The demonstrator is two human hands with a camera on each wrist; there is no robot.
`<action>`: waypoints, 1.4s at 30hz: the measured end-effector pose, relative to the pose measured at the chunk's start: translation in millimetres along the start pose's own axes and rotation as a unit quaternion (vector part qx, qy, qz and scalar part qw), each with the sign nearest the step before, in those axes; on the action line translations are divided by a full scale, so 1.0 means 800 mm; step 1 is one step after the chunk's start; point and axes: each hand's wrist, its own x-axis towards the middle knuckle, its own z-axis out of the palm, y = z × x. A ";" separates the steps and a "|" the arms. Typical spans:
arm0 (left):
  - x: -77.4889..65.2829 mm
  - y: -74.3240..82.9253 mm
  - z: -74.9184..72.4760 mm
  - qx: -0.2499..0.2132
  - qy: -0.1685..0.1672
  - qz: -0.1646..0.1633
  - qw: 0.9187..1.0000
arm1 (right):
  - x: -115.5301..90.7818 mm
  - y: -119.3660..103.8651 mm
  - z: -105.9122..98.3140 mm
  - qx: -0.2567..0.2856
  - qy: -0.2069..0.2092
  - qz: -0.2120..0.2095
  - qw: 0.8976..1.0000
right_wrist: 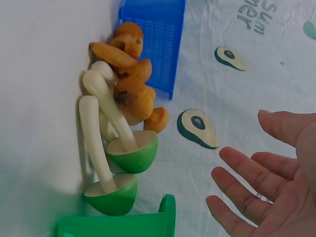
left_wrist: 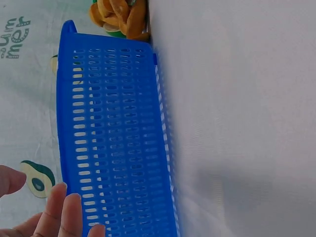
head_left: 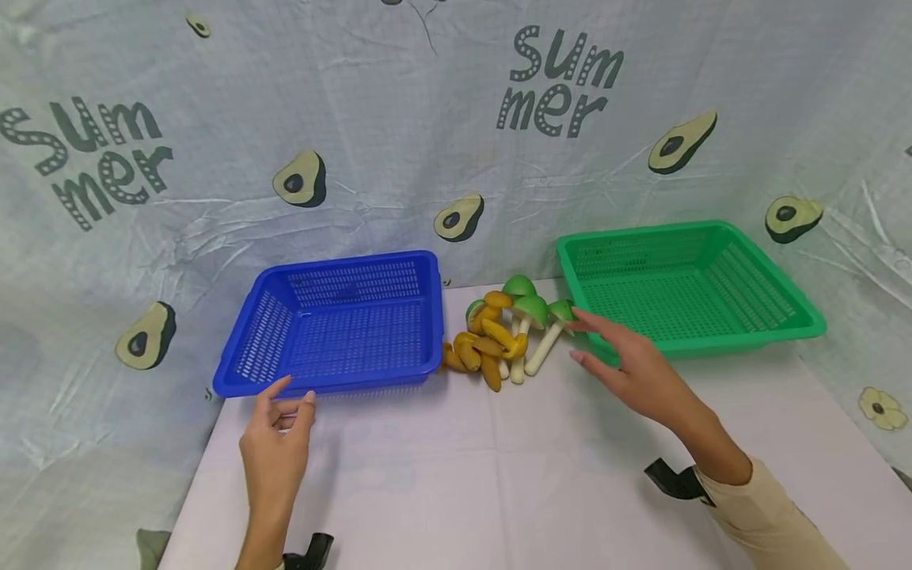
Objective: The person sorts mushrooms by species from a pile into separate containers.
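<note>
A pile of toy mushrooms lies between two baskets: several have green caps [head_left: 530, 311] and long white stems, the others are orange-brown [head_left: 490, 368]. To its left is a blue plastic basket [head_left: 231, 372] with slotted walls; to its right is a green one [head_left: 805, 321]. My left hand [head_left: 274, 455] hovers at the blue basket's front edge with its fingers loosely bent, holding nothing. Above the green basket's left front corner, my right hand [head_left: 644, 378] reaches toward the nearest green-capped mushroom [right_wrist: 111, 195]. Its fingers are spread and hold nothing in the right wrist view.
A white cloth [head_left: 456, 483] covers the table in front of the baskets. Behind them hangs a pale curtain [head_left: 399, 119] printed with avocados and the word "summer". Dark straps [head_left: 677, 480] sit at both wrists.
</note>
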 end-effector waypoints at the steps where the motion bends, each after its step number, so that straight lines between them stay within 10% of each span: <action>1: 0.000 -0.002 0.000 -0.001 0.007 -0.010 1.000 | 0.001 0.000 0.000 0.005 0.001 0.002 1.000; 13: 0.005 -0.020 0.007 -0.011 0.057 -0.094 0.994 | 0.010 0.001 0.003 0.052 0.027 0.012 0.998; 25: 0.016 -0.033 0.026 -0.168 0.107 -0.150 0.968 | 0.028 0.001 0.024 0.135 0.029 0.026 0.990; 42: 0.026 -0.034 0.045 -0.275 0.120 -0.155 0.941 | 0.056 0.004 0.088 0.191 0.008 0.131 0.973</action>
